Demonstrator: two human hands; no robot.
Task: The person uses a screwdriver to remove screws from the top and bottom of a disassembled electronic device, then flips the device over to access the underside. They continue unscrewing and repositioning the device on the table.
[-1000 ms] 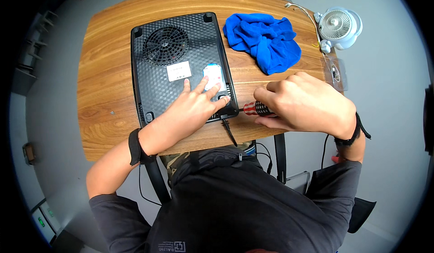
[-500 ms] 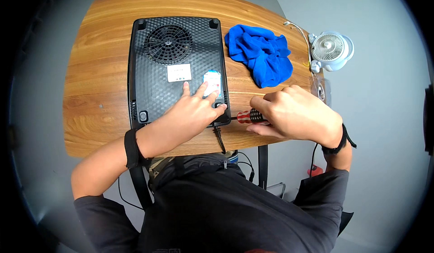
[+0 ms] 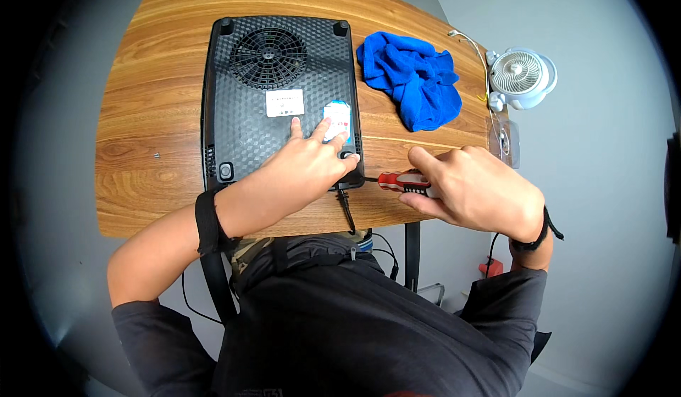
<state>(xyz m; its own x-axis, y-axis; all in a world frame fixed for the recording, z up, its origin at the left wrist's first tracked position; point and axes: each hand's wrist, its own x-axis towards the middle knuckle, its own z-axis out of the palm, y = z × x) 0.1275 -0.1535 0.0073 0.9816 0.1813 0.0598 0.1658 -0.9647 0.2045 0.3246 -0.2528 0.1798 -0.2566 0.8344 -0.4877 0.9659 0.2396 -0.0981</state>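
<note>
A black induction cooker (image 3: pixel 241 131) lies bottom up on the table, its round fan grille (image 3: pixel 268 56) at the far end and two labels on its underside. My left hand (image 3: pixel 305 164) rests on its near right part with fingers spread flat, pressing the casing. My right hand (image 3: pixel 479 190) grips the handle of a red, white and black screwdriver (image 3: pixel 391 180). The screwdriver lies level, its shaft pointing left against the cooker's right side near the front corner. Where the tip sits cannot be made out. A black power cord (image 3: pixel 345 209) leaves the cooker's near edge.
A crumpled blue cloth (image 3: pixel 418 85) lies right of the cooker. Beyond the table's right edge are a small white fan (image 3: pixel 516 76) and a clear plastic box (image 3: pixel 512 144). A white cable (image 3: pixel 464 40) runs along that edge. A tiny metal piece (image 3: pixel 157 156) lies on the left.
My right hand has shifted slightly right and turned on the screwdriver, its index finger now lifted more. My left hand keeps its place on the cooker. The whole view has shifted a little.
</note>
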